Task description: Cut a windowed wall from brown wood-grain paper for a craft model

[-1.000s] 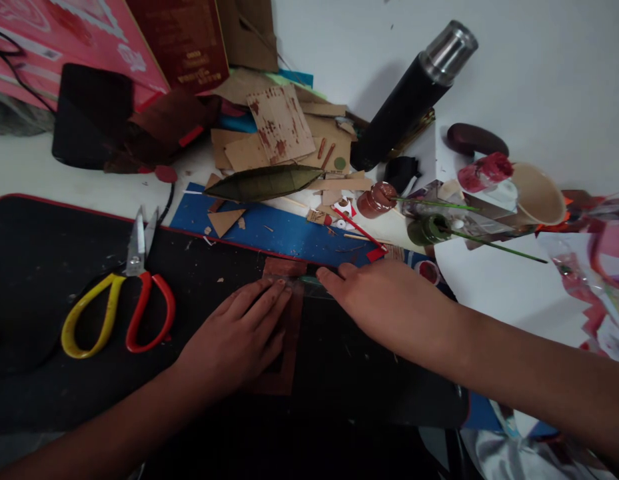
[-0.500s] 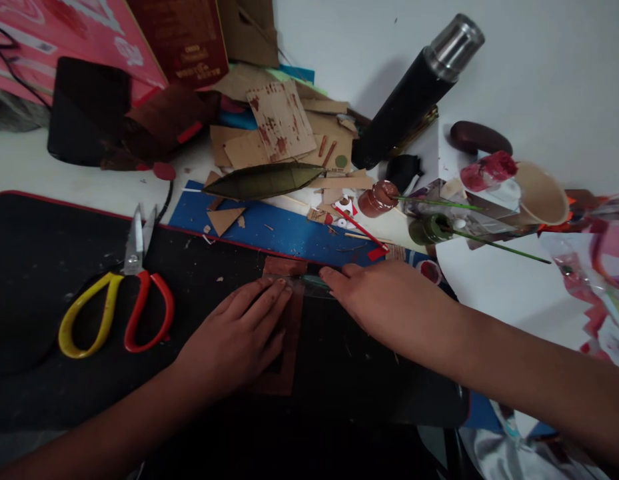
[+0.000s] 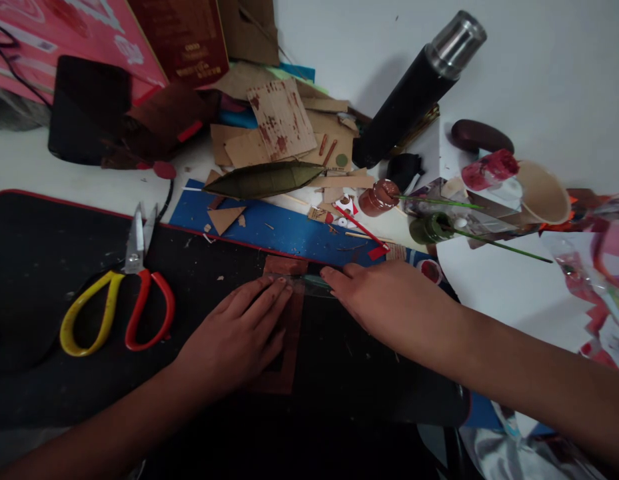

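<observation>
A flat brown frame-like piece [image 3: 295,340] lies on the black mat, partly hidden under my left hand [image 3: 244,327]. The fingers of that hand stretch out flat and press its upper part and one end of a clear, glossy plastic strip [image 3: 314,285]. From there the strip runs right to my right hand [image 3: 362,287], whose fingers are closed on its far end. What kind of strip it is, I cannot tell. Scissors [image 3: 134,263] with one yellow and one red handle lie with blades parted, left of my left hand.
Behind the mat [image 3: 379,360] are a green boat-shaped piece [image 3: 264,180], cardboard scraps [image 3: 282,120], a brown paint jar [image 3: 379,198] and a green paint jar [image 3: 429,230] with brushes. A black flask [image 3: 404,103] leans by the wall. A dark phone [image 3: 89,110] is at the left.
</observation>
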A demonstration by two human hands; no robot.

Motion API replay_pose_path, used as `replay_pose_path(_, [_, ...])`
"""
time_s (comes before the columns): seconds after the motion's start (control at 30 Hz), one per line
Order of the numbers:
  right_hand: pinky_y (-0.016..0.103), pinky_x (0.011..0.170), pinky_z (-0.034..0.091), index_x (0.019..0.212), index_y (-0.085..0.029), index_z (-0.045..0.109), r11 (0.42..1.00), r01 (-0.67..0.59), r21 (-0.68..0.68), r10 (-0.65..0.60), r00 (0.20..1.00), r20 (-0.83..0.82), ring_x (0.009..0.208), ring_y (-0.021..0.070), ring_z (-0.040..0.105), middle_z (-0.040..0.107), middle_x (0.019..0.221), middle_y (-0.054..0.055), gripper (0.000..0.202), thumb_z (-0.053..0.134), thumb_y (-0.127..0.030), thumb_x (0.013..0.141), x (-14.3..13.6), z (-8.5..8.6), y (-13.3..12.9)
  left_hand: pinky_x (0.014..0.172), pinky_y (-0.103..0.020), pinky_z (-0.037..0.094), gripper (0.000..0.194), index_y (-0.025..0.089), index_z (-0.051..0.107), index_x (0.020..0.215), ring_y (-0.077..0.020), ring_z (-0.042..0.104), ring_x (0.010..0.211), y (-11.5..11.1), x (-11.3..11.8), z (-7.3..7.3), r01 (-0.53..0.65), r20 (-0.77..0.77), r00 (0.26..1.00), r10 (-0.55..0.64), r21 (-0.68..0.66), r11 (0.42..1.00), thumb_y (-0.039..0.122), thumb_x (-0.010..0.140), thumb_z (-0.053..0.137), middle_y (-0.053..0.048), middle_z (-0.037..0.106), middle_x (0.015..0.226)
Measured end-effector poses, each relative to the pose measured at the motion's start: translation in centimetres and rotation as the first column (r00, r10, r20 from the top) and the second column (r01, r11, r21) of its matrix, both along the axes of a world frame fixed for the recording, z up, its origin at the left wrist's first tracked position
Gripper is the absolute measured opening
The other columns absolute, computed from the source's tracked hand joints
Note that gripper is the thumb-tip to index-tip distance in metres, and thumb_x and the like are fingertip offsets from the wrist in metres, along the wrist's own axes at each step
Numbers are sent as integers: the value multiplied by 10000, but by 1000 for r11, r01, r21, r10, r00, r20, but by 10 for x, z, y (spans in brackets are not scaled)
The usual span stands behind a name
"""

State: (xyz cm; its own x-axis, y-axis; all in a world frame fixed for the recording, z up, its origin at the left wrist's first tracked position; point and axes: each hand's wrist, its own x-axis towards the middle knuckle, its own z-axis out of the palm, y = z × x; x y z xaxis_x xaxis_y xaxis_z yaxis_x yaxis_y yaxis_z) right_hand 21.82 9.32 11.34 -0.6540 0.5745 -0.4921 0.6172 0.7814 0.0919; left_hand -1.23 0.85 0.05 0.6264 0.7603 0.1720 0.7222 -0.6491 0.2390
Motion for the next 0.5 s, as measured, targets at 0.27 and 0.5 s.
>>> replay_pose_path(0.27, [326, 591, 369, 1232, -171, 652, 1000, 32, 0, -32, 999, -18, 651, 211, 689, 735, 867, 66, 262, 553, -119, 994, 5, -2, -1, 1092, -506, 513, 487, 46, 599, 1442, -364, 569, 1326, 0, 0, 1, 7, -2, 1000, -7, -9, 1000, 277, 1034, 468, -170, 671, 1416])
replay_pose_path(0.5, [326, 558, 354, 1227, -173, 655, 999, 38, -9, -38, 999, -16, 642, 223, 692, 732, 860, 63, 282, 578, -112, 962, 6, -1, -2, 1095, -510, 510, 493, 24, 599, 1438, -374, 570, 1330, 0, 1, 1, 5, -8, 1000, -5, -4, 1000, 270, 1030, 470, -183, 661, 1430])
